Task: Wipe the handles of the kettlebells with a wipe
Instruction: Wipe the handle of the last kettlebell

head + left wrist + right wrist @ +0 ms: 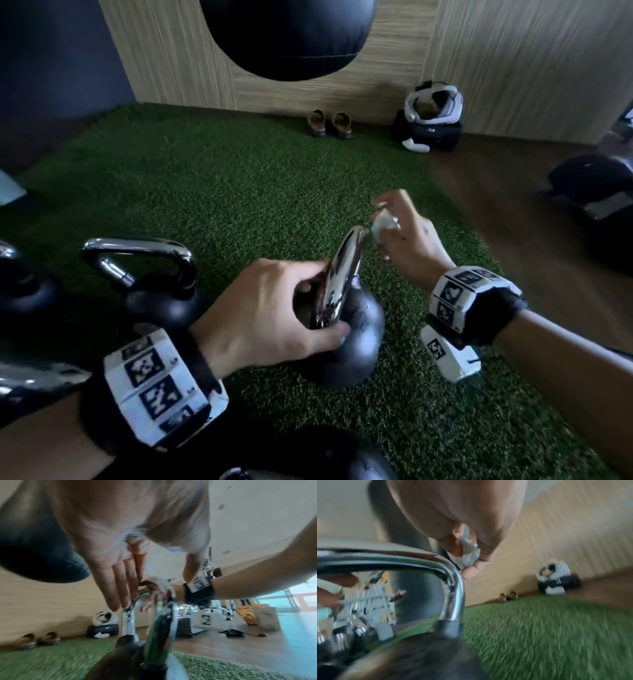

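Observation:
A black kettlebell [356, 346] with a chrome handle [342, 274] stands on green turf at the centre of the head view. My left hand [318, 305] holds the near end of the handle, fingers on its left side and thumb at its base. In the left wrist view its fingers [120, 595] reach to the handle [128, 619]. My right hand [394, 219] pinches a crumpled white wipe [385, 224] against the handle's far corner. The right wrist view shows the wipe [471, 555] just above the handle's bend [453, 588].
Another kettlebell [161, 301] stands just left, one more [24, 291] at the far left and one [325, 455] at the bottom edge. A black punching bag [287, 34] hangs ahead. Shoes [330, 125] and a white headset on a black case [431, 116] lie by the wall.

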Demonstrator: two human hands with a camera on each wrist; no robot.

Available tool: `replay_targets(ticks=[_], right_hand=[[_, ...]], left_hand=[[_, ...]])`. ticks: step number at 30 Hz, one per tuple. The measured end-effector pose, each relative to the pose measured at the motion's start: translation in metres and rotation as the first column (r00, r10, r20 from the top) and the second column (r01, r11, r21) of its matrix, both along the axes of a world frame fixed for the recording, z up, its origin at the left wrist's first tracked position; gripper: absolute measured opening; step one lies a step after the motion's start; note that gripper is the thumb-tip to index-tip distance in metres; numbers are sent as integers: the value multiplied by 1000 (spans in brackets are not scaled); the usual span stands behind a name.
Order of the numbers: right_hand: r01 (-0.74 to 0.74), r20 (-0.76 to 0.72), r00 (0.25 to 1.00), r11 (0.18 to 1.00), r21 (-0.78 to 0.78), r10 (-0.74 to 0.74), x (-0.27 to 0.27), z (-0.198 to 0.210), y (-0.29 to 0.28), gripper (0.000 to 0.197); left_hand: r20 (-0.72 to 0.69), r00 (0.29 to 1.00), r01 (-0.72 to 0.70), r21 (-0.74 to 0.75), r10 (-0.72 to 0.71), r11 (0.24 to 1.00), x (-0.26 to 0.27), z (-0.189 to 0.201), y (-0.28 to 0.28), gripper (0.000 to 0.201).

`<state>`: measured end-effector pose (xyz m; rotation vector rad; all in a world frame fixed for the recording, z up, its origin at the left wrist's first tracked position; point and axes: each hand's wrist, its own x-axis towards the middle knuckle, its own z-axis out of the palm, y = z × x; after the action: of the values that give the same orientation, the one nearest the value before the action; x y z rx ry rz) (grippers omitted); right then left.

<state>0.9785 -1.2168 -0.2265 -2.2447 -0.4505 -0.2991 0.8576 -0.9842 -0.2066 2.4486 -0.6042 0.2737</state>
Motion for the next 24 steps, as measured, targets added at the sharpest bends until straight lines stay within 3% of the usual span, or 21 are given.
replay_targets(ticks=[2,4,9,16,20,24], right_hand=[[-165,16,984,950,-265,175,9,7,7,39],[-244,-29,967,890,-386,252,17,9,12,38],[-276,-59,959,864,-420,278,28,14,5,31],[-234,-35,970,876,-421,242,18,20,-11,26],[-133,-27,990,878,-461,136,-6,22,-22,17],[-43,-10,999,901,-432,42,-32,18,-30,25]], left_hand=[[60,998,-24,103,18,994,-7,4,-14,63],[89,992,-97,152,84,984,-8,-1,-22,61],[13,987,-163,138,163,977,-6,-15,-33,85],[-111,993,-31,115,44,993,11,-10,-13,62],[-115,993,7,159,11,987,37,-7,14,87],[-106,994,17,236,8,972,68,-2,31,94]])
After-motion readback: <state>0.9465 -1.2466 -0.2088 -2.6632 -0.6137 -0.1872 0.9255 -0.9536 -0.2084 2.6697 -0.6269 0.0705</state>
